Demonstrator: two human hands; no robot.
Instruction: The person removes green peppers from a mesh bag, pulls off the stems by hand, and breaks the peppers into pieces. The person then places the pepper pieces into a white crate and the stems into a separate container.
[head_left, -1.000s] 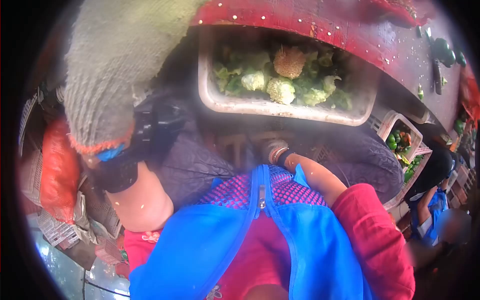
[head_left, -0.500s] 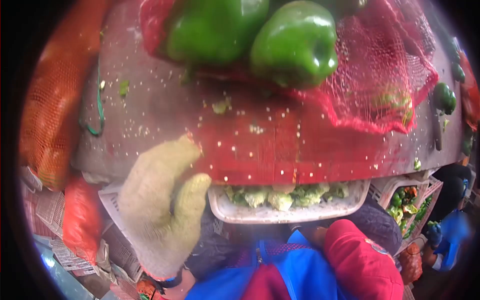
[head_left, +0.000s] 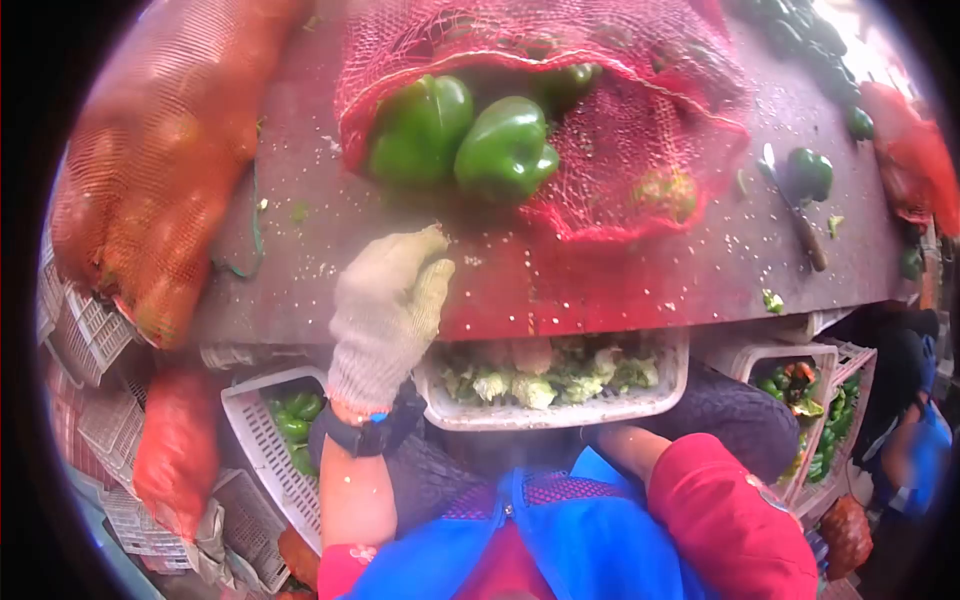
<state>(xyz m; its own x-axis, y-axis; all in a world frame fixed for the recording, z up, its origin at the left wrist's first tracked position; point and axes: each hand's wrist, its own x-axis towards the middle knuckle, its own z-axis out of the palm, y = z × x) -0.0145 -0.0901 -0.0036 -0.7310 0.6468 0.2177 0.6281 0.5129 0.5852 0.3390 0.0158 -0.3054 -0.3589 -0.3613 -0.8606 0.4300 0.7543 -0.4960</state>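
Observation:
My left hand (head_left: 388,300), in a pale knit glove, is over the near edge of the red-and-grey table (head_left: 620,285). Its fingers and thumb are apart with nothing between them. Just beyond it, green peppers (head_left: 505,150) lie in the mouth of a pink mesh bag (head_left: 640,140). My right forearm (head_left: 630,447) reaches under the table edge, beside a white tray of pale green pepper cores (head_left: 535,390); the right hand itself is hidden there. A knife (head_left: 802,225) lies beside a single green pepper (head_left: 808,175) at the right.
Orange mesh sacks (head_left: 170,150) stand at the left. A white crate (head_left: 275,450) with green peppers is below them, near a red bag (head_left: 175,450). Crates of peppers (head_left: 790,400) stand at the lower right. Beyond them is another person's blue-gloved hand (head_left: 930,450).
The view has pulled back and shifted, so the table and bag look smaller and the knife shows fully. My left hand appears farther right, nearer the peppers, still with nothing in it.

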